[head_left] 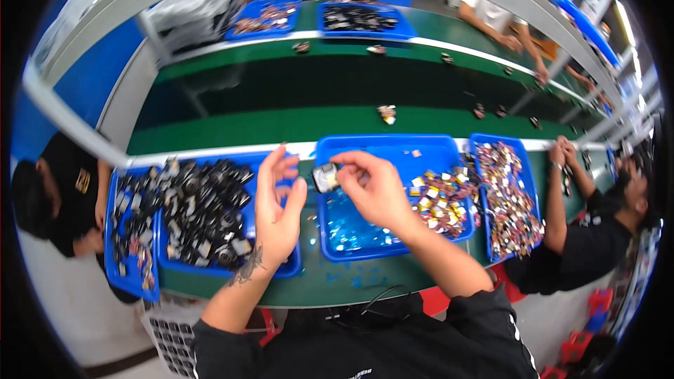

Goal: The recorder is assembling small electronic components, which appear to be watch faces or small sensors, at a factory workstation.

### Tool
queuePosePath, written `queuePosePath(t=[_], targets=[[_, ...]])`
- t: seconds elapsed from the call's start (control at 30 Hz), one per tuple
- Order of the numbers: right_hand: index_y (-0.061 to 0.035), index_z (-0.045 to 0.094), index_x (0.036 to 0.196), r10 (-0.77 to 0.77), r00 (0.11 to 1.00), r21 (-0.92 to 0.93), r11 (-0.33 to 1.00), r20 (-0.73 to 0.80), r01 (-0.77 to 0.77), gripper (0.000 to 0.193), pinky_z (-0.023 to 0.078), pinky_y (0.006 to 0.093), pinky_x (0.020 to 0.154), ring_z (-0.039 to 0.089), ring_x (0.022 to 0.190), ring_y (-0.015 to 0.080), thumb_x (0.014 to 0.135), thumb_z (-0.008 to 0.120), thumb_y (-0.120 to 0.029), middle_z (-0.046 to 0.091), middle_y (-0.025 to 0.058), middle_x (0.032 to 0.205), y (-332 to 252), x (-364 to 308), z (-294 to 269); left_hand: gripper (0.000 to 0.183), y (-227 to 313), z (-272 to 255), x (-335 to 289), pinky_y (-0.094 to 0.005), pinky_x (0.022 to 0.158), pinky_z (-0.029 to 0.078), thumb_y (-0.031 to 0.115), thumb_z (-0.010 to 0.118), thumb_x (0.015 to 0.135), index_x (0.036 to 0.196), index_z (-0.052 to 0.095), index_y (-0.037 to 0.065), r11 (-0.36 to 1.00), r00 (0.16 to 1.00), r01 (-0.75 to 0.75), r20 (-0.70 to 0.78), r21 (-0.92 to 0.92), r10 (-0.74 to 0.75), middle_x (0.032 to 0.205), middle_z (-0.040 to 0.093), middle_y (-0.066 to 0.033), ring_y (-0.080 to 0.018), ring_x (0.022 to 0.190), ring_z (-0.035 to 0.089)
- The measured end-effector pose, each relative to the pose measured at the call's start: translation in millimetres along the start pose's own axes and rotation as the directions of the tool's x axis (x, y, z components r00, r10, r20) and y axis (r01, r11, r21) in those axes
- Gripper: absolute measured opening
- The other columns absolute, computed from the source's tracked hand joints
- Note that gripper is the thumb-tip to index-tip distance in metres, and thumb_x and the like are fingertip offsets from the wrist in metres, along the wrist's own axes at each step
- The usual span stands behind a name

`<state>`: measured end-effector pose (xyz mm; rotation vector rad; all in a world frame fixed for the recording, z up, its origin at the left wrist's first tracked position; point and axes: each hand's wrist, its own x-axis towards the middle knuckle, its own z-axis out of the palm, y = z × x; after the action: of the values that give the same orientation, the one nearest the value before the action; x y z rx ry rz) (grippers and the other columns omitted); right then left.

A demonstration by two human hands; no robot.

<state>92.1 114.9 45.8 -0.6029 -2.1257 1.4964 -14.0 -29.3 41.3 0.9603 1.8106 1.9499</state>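
Note:
Between thumb and fingers my right hand [377,188] pinches a small black casing with a pale, silvery face [326,177]. It is held over the left rim of the middle blue tray [386,142]. My left hand [279,205] is raised just left of the casing, fingers apart and nothing in them. Beneath that hand is the edge of a blue tray heaped with black casings [207,203]. Small parts with yellow and silver faces [441,203] fill the right side of the middle tray, and shiny blue film scraps [351,228] lie at its left.
To the right stands a blue tray of small coloured parts [509,200]. Beyond the trays runs a green conveyor belt [267,123] carrying scattered small assemblies [387,114]. Co-workers sit at left [67,193] and right [590,231]. A metal frame [70,126] spans overhead.

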Motion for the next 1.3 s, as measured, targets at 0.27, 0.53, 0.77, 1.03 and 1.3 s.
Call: queuePosePath(t=[0.27, 0.53, 0.77, 1.03, 1.3], targets=[[0.0033, 0.059, 0.109, 0.185, 0.962, 0.365, 0.925, -0.201, -0.101, 0.021, 0.05, 0.0207, 0.062, 0.06, 0.075, 0.0054, 0.09, 0.065, -0.006, 0.065, 0.0033, 0.082, 23.3, -53.1, -9.9, 0.034, -20.0, 63.0, -22.3, -0.033, 0.086, 0.054, 0.015, 0.046, 0.102, 0.132, 0.046, -0.002, 0.853, 0.898, 0.357, 0.392, -0.381, -0.201, 0.121, 0.058, -0.012, -0.0186, 0.108, 0.06], [-0.0029, 0.066, 0.102, -0.294, 0.911, -0.632, 0.774, -0.288, 0.05, 0.023, 0.054, 0.0378, 0.069, 0.065, 0.076, 0.0278, 0.079, 0.069, -0.002, 0.064, 0.0133, 0.087, 62.7, -74.5, -90.5, 0.027, -31.6, 59.6, -8.6, -0.0313, 0.084, 0.056, 0.014, 0.046, 0.102, 0.118, 0.056, -0.005, 0.66, 0.793, 0.603, 0.424, -0.448, -0.437, 0.113, 0.064, -0.018, -0.0241, 0.097, 0.068], [-0.0048, 0.068, 0.094, -0.075, 0.983, -0.79, 0.606, -0.167, -0.088, 0.016, 0.051, 0.041, 0.074, 0.062, 0.081, 0.0354, 0.079, 0.067, -0.001, 0.063, 0.0153, 0.09, 71.2, -75.7, -153.1, 0.02, -32.8, 60.8, -6.0, -0.0289, 0.077, 0.057, 0.011, 0.053, 0.098, 0.113, 0.057, -0.003, 0.665, 0.763, 0.637, 0.444, -0.391, -0.47, 0.108, 0.067, -0.0166, -0.0219, 0.09, 0.069], [-0.0023, 0.068, 0.095, -0.078, 0.972, -0.729, 0.676, -0.222, -0.112, 0.012, 0.051, 0.0413, 0.069, 0.063, 0.076, 0.0343, 0.083, 0.065, -0.004, 0.063, 0.0157, 0.083, 42.7, -66.9, -161.5, 0.019, -33.0, 50.1, -2.1, -0.0243, 0.074, 0.053, -0.002, 0.067, 0.085, 0.101, 0.059, 0.001, 0.881, 0.91, 0.359, 0.325, -0.309, -0.257, 0.095, 0.068, -0.0086, -0.0117, 0.088, 0.063], [0.0036, 0.062, 0.101, 0.248, 0.957, -0.074, 0.962, -0.148, -0.261, 0.014, 0.05, 0.0227, 0.067, 0.063, 0.078, 0.0074, 0.091, 0.063, -0.006, 0.066, 0.002, 0.081, 52.7, -74.6, -148.8, 0.021, -28.5, 40.3, 1.0, -0.0247, 0.061, 0.052, 0.008, 0.062, 0.093, 0.11, 0.05, 0.004, 0.806, 0.835, 0.522, 0.359, -0.279, -0.416, 0.093, 0.065, -0.0087, -0.0142, 0.077, 0.065]])
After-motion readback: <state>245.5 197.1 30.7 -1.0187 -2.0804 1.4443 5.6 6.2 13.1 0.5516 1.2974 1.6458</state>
